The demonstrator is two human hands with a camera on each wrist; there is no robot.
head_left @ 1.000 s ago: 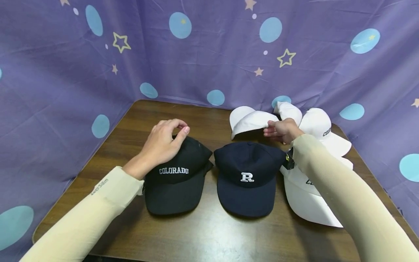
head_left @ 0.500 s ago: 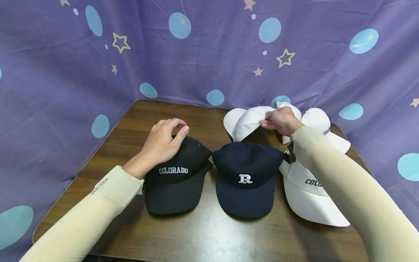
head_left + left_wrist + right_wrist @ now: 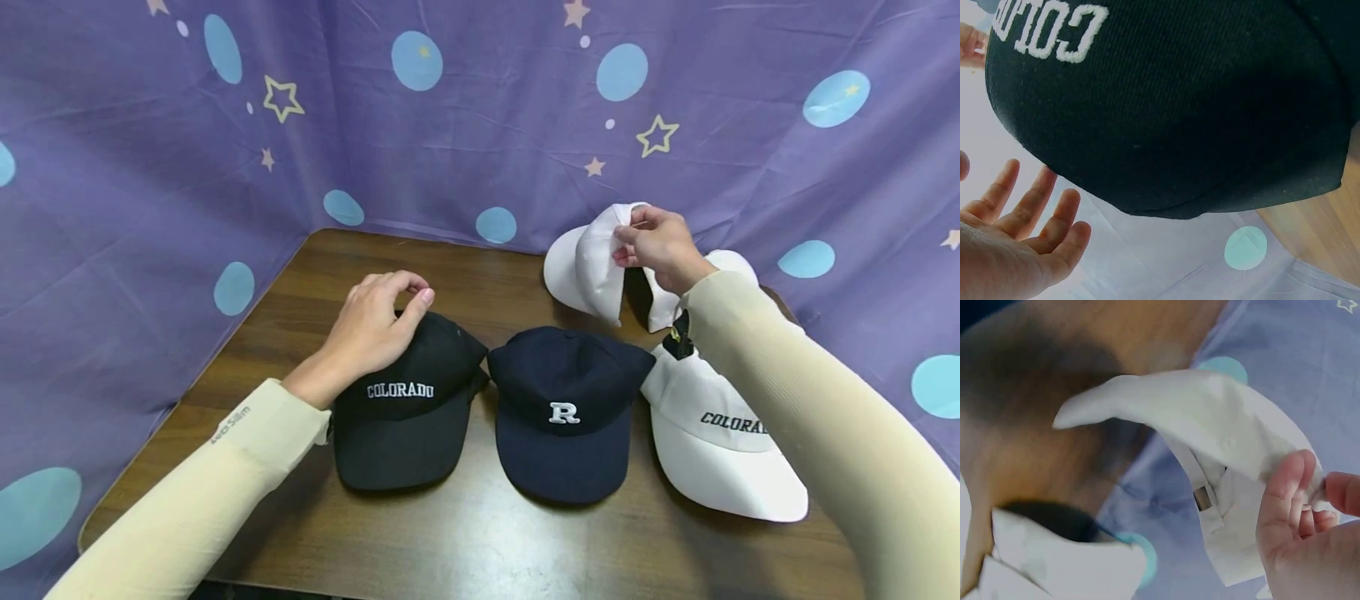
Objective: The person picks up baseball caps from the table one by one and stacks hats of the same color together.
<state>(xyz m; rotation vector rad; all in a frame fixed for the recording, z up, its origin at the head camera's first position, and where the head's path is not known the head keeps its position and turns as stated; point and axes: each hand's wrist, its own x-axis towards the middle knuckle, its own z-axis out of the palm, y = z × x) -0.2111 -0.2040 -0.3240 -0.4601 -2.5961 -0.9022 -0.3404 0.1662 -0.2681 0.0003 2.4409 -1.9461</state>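
My right hand [image 3: 660, 246] pinches a white cap [image 3: 597, 258] at the back right, raised off the table with its brim pointing left. In the right wrist view, thumb and fingers grip the edge of this cap [image 3: 1204, 409], and its strap buckle shows inside. My left hand [image 3: 371, 325] hovers at the crown of a black COLORADO cap [image 3: 401, 450], its fingers loosely bent and gripping nothing. Seen from the left wrist, those fingers [image 3: 1029, 203] lie beside the black cap [image 3: 1179, 125]; whether a fingertip touches it, I cannot tell.
A navy cap [image 3: 566, 454] with a white R sits mid-table. To its right is a white COLORADO cap [image 3: 731, 471], partly behind my right sleeve. More white caps [image 3: 663, 308] lie behind the right hand, partly hidden. Purple cloth [image 3: 465, 158] borders the wooden table [image 3: 420, 542].
My right hand has lifted the white cap up off the table, and its crown has tipped more upright. The left hand has stayed at the black cap.
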